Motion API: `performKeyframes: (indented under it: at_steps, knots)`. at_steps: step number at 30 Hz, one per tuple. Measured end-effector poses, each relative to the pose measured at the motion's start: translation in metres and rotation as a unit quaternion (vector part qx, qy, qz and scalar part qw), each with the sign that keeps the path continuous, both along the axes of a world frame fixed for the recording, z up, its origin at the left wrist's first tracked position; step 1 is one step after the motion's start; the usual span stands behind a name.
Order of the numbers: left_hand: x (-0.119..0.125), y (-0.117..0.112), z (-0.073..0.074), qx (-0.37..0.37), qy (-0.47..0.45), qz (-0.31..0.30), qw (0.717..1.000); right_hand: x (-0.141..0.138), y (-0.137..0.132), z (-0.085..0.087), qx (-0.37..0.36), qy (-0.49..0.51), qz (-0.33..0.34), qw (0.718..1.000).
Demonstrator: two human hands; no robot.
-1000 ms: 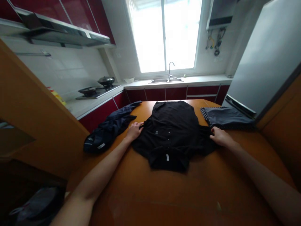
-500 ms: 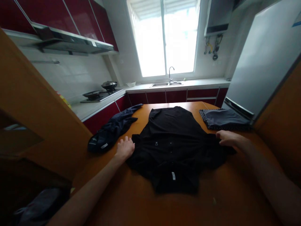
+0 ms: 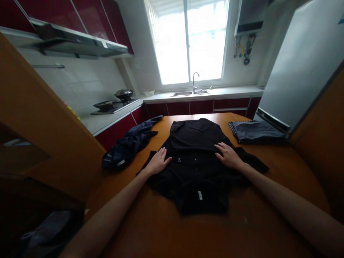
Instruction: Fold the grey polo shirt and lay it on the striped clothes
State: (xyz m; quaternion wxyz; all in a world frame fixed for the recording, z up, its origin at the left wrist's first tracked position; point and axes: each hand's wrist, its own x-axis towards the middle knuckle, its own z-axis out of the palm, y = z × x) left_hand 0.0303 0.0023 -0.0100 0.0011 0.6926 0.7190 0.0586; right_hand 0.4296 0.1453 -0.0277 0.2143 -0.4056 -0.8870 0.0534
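A black short-sleeved shirt (image 3: pixel 197 168) lies spread flat on the orange table (image 3: pixel 188 229), collar end toward me, a small white tag showing near the collar. My left hand (image 3: pixel 159 162) lies flat on the shirt's left side, fingers stretched out. On the right side of the shirt's body my right hand (image 3: pixel 228 156) rests the same way, palm down and fingers apart. Neither hand holds anything.
A crumpled dark navy garment (image 3: pixel 129 145) lies at the table's left edge. A folded grey striped garment (image 3: pixel 255 132) sits at the far right. A refrigerator (image 3: pixel 301 68) stands to the right, a wooden panel (image 3: pixel 40 125) to the left, sink and stove counter behind.
Both hands moved inward from the shirt's sleeve edges onto its body and now lie flat. The sleeves stay spread out on the table.
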Motion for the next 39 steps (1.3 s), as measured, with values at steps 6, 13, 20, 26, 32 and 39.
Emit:
performKeyframes:
  at_steps: [6, 13, 20, 26, 32, 39]
  knots:
    - [0.004, 0.001, -0.008, 0.003, 0.026, 0.07, 0.997, 0.001, 0.0, 0.0, -0.043, -0.05, -0.048, 0.997]
    - [0.012, -0.025, -0.01, 0.018, 0.044, 0.073, 0.996, 0.007, -0.028, 0.003, -0.052, -0.079, -0.074, 0.993]
    - [0.02, -0.078, -0.014, 0.024, 0.05, 0.05, 0.997, 0.023, -0.089, 0.001, -0.027, -0.08, -0.087, 0.993]
    - [0.034, -0.133, 0.013, -0.048, 0.054, 0.024, 0.997, 0.044, -0.164, -0.001, 0.007, -0.079, -0.088, 0.993]
    - [0.016, -0.099, 0.07, -0.068, -0.04, 0.04, 0.996, 0.053, -0.149, 0.025, -0.032, -0.029, -0.052, 0.998]
    - [-0.028, 0.048, 0.087, 0.047, -0.08, 0.065, 0.993, 0.004, 0.03, 0.078, -0.138, 0.048, -0.101, 0.984]
